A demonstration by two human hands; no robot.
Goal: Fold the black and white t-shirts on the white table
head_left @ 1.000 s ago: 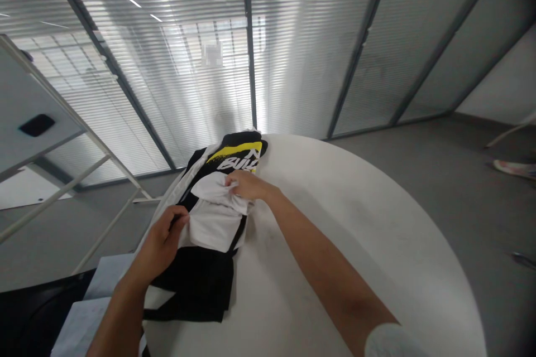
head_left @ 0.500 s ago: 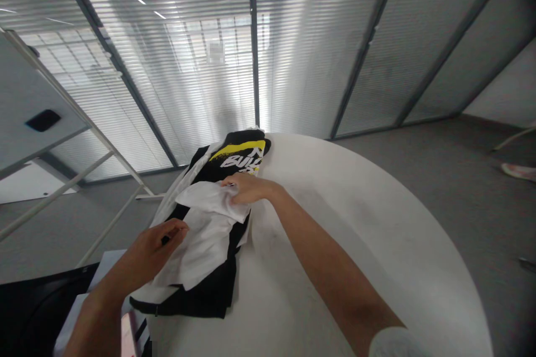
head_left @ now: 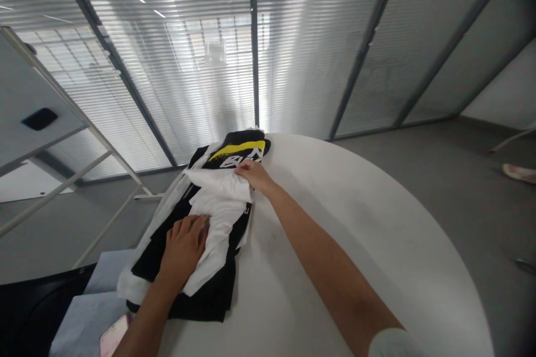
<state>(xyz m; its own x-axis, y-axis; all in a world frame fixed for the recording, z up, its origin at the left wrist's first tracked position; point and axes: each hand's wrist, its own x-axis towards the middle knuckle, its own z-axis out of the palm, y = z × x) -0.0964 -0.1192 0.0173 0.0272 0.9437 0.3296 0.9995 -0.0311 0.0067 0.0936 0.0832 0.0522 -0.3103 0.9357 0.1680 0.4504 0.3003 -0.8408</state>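
Observation:
A pile of black and white clothes lies along the left side of the round white table (head_left: 318,217). On top of it is a crumpled white garment (head_left: 220,206), whose kind I cannot make out. My right hand (head_left: 253,174) pinches its far right corner between thumb and fingers, raising a fold. My left hand (head_left: 186,245) rests palm down on the nearer left part, fingers extended over the cloth. Beyond my right hand is a black T-shirt (head_left: 238,136) with a yellow stripe and white lettering, partly covered. Black cloth (head_left: 205,304) sticks out beneath at the near end.
A phone (head_left: 114,337) lies at the lower left beside blue-grey cloth (head_left: 90,318), close to my left forearm. A whiteboard on a pale metal frame (head_left: 96,134) stands to the left. Glass panels with blinds (head_left: 201,78) rise behind the table.
My left hand has moved right and settled flat on the white garment. My right hand has shifted slightly away and right, drawing the garment's far edge along; more black cloth shows at left.

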